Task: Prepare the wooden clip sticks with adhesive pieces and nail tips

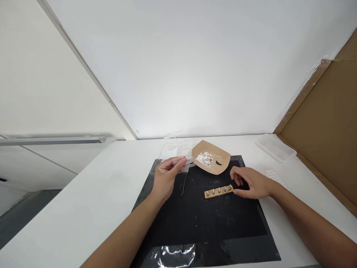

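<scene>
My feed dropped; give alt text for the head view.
A person's left hand holds clear plastic over a black mat, while the right hand is beside a tan strip bearing five metal posts. Beyond sits a brown tray holding white bits.

Clear plastic (190, 160) is held beyond a flat, five-studded tan strip (216, 192).

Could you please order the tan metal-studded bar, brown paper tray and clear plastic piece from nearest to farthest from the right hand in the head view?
1. Studded bar, by the right hand.
2. Brown tray, beyond the bar.
3. Plastic piece, in the left hand.
</scene>
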`<state>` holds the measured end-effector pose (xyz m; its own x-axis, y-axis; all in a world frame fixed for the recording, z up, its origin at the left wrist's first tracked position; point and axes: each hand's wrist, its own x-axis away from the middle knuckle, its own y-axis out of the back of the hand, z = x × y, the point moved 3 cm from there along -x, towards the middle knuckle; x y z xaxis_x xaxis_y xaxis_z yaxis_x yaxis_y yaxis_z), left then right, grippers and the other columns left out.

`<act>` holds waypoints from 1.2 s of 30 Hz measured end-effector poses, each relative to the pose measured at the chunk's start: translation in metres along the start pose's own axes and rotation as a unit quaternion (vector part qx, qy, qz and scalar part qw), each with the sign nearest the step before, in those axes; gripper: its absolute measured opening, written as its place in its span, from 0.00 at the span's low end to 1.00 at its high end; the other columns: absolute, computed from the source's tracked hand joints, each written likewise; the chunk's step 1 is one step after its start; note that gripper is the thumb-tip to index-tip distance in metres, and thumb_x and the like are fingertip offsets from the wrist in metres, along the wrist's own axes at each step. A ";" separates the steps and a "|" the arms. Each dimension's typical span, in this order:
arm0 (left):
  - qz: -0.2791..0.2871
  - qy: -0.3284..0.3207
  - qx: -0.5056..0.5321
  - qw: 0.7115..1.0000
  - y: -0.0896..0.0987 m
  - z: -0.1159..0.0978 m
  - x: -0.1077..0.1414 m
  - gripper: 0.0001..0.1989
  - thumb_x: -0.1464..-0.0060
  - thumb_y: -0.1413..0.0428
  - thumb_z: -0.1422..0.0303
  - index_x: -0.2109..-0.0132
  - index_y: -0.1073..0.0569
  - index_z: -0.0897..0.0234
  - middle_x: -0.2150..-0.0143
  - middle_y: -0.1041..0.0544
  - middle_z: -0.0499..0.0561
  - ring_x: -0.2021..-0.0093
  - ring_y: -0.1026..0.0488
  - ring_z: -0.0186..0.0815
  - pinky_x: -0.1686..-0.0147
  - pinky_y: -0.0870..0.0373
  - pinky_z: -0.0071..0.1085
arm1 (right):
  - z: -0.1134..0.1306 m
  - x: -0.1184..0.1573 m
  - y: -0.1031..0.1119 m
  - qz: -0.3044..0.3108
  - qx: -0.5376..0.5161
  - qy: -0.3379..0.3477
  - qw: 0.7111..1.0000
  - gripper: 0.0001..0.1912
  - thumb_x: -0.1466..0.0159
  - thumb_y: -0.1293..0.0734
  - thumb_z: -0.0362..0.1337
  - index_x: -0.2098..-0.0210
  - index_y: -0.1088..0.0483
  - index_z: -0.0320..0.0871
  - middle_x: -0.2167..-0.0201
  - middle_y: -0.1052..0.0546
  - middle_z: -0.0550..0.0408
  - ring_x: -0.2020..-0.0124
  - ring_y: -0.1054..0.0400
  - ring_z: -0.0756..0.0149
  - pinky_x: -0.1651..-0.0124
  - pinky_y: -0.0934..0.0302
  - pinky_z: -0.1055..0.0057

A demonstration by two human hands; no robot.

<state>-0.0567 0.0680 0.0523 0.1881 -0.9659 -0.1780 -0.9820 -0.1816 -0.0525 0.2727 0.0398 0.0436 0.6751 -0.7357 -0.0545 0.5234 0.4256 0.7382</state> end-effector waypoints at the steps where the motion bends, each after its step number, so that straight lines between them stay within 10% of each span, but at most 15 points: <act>1: 0.010 -0.002 0.003 1.000 -0.002 0.000 0.003 0.18 0.54 0.28 0.53 0.63 0.15 0.62 0.70 0.18 0.52 0.70 0.23 0.36 0.72 0.25 0.32 | 0.001 0.000 0.002 -0.027 -0.003 0.006 1.000 0.15 0.36 0.27 0.44 0.58 0.37 0.47 0.67 0.27 0.58 0.68 0.35 0.66 0.65 0.40 0.69; 9: 0.109 0.005 -0.002 0.994 -0.026 -0.005 0.040 0.12 0.58 0.25 0.59 0.69 0.15 0.60 0.71 0.16 0.52 0.73 0.21 0.39 0.75 0.23 0.33 | 0.043 -0.003 -0.020 -0.228 -0.091 0.056 0.968 0.08 0.29 0.33 0.42 0.52 0.33 0.48 0.62 0.27 0.54 0.68 0.33 0.66 0.67 0.37 0.68; 16: 0.213 -0.037 -0.049 0.975 -0.040 -0.001 0.062 0.09 0.55 0.25 0.60 0.68 0.13 0.58 0.72 0.16 0.53 0.74 0.22 0.38 0.74 0.24 0.31 | 0.075 -0.003 -0.046 -0.226 -0.187 0.074 0.953 0.25 0.29 0.29 0.49 0.36 0.34 0.51 0.52 0.23 0.50 0.61 0.29 0.63 0.66 0.34 0.69; 27: 0.376 -0.073 -0.023 0.923 -0.046 -0.004 0.078 0.10 0.49 0.26 0.64 0.66 0.15 0.67 0.74 0.16 0.54 0.78 0.22 0.33 0.77 0.30 0.22 | 0.074 -0.006 -0.058 -0.227 -0.260 0.039 0.938 0.11 0.27 0.31 0.45 0.57 0.21 0.44 0.65 0.20 0.54 0.67 0.29 0.67 0.65 0.38 0.71; 36: 0.368 -0.120 0.068 0.919 -0.040 -0.016 0.069 0.09 0.38 0.34 0.67 0.52 0.17 0.64 0.64 0.22 0.52 0.72 0.21 0.30 0.71 0.25 0.23 | 0.080 -0.002 -0.060 -0.121 -0.280 0.060 0.951 0.12 0.28 0.32 0.44 0.62 0.24 0.42 0.68 0.24 0.55 0.71 0.35 0.69 0.67 0.41 0.72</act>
<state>-0.0046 0.0055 0.0577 -0.5121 -0.7461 -0.4255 -0.8366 0.5455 0.0502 0.1985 -0.0266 0.0537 0.5361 -0.7967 -0.2789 0.8431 0.4893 0.2230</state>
